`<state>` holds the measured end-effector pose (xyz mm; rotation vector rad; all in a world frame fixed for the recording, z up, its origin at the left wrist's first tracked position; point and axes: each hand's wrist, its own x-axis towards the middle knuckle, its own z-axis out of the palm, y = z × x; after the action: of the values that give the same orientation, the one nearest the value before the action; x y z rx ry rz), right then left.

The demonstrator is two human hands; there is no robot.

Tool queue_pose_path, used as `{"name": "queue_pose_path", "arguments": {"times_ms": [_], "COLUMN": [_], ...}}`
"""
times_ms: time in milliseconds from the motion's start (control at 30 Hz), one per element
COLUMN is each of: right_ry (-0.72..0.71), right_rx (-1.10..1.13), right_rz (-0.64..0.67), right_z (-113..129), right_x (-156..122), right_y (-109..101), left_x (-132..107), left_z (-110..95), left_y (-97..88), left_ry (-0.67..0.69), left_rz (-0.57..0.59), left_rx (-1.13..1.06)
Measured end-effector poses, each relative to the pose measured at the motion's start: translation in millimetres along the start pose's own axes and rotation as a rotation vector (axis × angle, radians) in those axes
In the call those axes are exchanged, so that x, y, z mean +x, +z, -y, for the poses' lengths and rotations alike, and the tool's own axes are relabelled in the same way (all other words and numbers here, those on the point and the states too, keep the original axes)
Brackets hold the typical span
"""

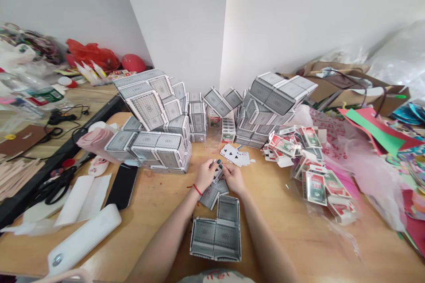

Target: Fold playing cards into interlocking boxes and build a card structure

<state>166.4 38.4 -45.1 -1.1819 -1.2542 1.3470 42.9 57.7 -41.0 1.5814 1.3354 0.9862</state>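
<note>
Between my two hands is a playing card [217, 176], its face with black clubs turned up. My left hand [206, 174], with a red string at the wrist, pinches its left side. The fingers of my right hand [233, 177] close on its right side. Grey-backed cards [212, 194] lie on the table just under my hands. Nearer to me stands an open L-shaped box built of cards [215, 234]. Beyond my hands, several face-up cards [235, 154] lie fanned out.
Stacked card-built blocks stand at left [159, 146] and right [265, 110]. Empty-looking card packs [314, 185] pile up at right beside pink plastic [361, 168]. At left lie a black phone [122, 186], scissors [61, 185] and a white long device [84, 241].
</note>
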Motion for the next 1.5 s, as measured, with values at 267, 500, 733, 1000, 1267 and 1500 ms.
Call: {"name": "queue_pose_path", "arguments": {"times_ms": [267,500,733,1000,1267,1500], "right_ry": [-0.021,-0.006,-0.083,-0.156,-0.104,-0.015], "right_rx": [0.001,0.119,0.111,-0.019,0.003,0.012], "right_rz": [-0.07,-0.148,-0.328,-0.317,-0.217,-0.19], "right_z": [-4,-2,2,8,7,4], "right_x": [-4,-4,-5,-6,-8,-10], "right_y": [2,2,5,4,1,6], "left_x": [5,7,3,3,3,8], "left_z": [0,1,1,8,9,9], "left_y": [5.6,-3.4,-10.4,-10.9,-7.2,-11.0], "left_ry": [-0.079,-0.158,-0.102,-0.093,-0.053,-0.102], "left_rz": [-0.042,-0.034,0.014,-0.086,-0.141,-0.043], "left_rx": [-0.174,-0.368,-0.451,-0.408,-0.257,-0.288]}}
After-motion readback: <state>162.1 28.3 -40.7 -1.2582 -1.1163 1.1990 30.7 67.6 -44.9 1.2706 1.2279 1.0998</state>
